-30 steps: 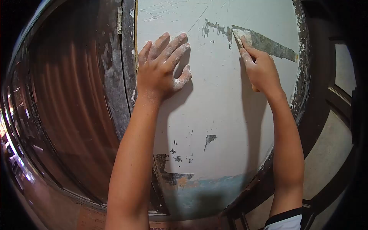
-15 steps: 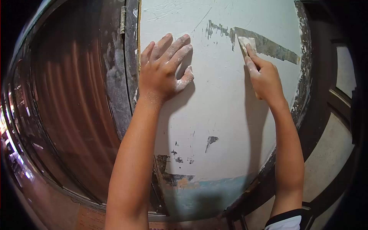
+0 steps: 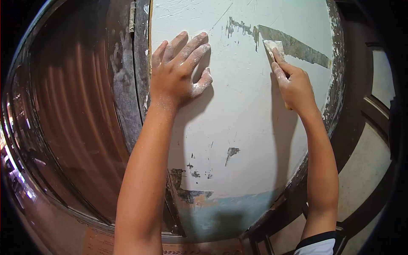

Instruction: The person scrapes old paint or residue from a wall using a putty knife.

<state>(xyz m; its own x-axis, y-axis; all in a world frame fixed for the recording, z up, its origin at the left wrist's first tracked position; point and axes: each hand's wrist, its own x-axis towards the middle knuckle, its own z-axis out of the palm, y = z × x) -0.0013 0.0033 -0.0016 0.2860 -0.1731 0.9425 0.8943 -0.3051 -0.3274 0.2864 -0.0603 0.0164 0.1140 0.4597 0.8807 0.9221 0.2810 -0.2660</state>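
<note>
My left hand (image 3: 178, 74) lies with spread fingers against the white wall panel (image 3: 242, 114), near its left edge; white dust coats the fingertips and thumb. My right hand (image 3: 295, 85) grips a scraper (image 3: 273, 46) with a flat blade smeared with white, its blade on the panel. Just above and right of the blade runs a long grey bare strip (image 3: 301, 49). Ragged grey marks (image 3: 240, 27) continue to its left. Most of the scraper's handle is hidden in my right hand.
A dark door frame with a hinge (image 3: 132, 17) and a reddish-brown ribbed panel (image 3: 76, 97) stand at the left. Smaller grey patches (image 3: 232, 152) and a blue-green band (image 3: 238, 208) mark the lower panel. Dark woodwork with pale panels (image 3: 363, 170) is at the right.
The view has shifted slightly, so the left hand and wall marks appear a little further left and up. The scraper blade now sits slightly lower relative to the grey strip.
</note>
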